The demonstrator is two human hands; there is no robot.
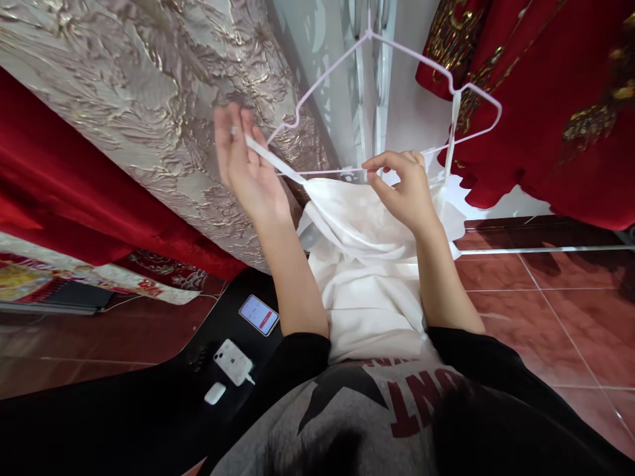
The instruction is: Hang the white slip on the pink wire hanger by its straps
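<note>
A white garment (370, 277) with thin straps hangs down in front of me from a white wire hanger (397, 53). Its right strap is looped over the hanger's right shoulder. My left hand (245, 165) is raised, palm toward me, with the left strap (278, 165) stretched taut across its fingers. The hanger's left shoulder is just right of that hand. My right hand (401, 188) pinches the top edge of the garment near the hanger's lower bar.
A silver-gold embossed fabric (149, 99) hangs at left over a red curtain (59, 198). Red embroidered cloth (560, 99) hangs at right. Two phones (258, 315) (233, 361) and a white earbud case (215, 393) lie on a black surface. The floor is red tile (546, 311).
</note>
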